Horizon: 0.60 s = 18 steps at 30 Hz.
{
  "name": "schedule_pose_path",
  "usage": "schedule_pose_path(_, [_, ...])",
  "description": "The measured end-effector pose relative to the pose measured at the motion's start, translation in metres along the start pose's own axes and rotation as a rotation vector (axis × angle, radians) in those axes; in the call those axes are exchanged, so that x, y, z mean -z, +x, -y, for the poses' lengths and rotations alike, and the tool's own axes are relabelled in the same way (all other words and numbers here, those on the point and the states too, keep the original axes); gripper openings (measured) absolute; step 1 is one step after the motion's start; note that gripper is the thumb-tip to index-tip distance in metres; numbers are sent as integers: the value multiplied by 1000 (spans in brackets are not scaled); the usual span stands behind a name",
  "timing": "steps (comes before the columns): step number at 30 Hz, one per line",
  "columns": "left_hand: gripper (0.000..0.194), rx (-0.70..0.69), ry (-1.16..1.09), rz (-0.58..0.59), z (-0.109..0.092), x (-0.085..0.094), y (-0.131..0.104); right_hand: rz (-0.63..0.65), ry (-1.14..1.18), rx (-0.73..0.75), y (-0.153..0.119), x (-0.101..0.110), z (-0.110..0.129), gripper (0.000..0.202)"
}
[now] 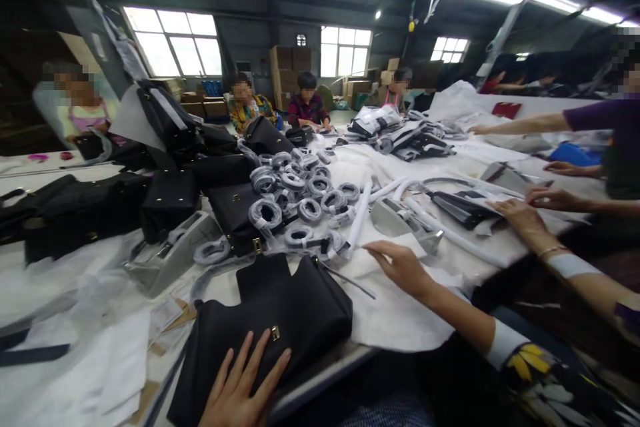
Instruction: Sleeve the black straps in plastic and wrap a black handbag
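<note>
My left hand (245, 380) lies flat with fingers spread on the front of a black handbag (300, 307). The bag has a small gold clasp (275, 333), and its flap is folded back away from me. My right hand (400, 267) is off to the right of the bag, with thumb and fingertips brought together over a white sheet (410, 317). Whether the sheet is pinched between them I cannot tell. A thin dark strip (347, 278) sticks out from the bag's upper right corner towards that hand.
Beyond the bag is a heap of plastic-wrapped coiled straps (310, 210). More black bags (90, 207) and a grey bag (170, 253) lie on the left. A co-worker's hands (523, 217) work by a black-and-white bag (460, 207) on the right. Several people sit across the table.
</note>
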<state>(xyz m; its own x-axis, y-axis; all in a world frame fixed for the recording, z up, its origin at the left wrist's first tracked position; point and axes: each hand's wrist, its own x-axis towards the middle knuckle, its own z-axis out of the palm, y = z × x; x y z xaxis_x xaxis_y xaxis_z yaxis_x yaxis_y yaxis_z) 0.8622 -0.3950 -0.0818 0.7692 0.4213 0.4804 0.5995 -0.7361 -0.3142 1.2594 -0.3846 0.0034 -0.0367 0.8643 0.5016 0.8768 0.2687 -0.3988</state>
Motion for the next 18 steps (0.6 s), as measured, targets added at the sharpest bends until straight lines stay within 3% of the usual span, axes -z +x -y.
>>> schedule_pose_path(3, [58, -4, -3, 3, 1, -2, -1, 10, -162, -66, -4, 23, -32, 24])
schedule_pose_path(6, [60, 3, -18, 25, 0, -3, -2, 188, -275, 36, -15, 31, -49, 36])
schedule_pose_path(8, [61, 23, -39, 50, -2, -3, -3, 300, -353, 86, -22, 28, -54, 47])
schedule_pose_path(13, [62, 94, -110, 112, -6, 0, -5, 406, -461, -40, -23, 13, -65, 59])
schedule_pose_path(18, [63, 94, -131, 134, -5, 2, -6, 416, -441, 22, -10, 29, -69, 73])
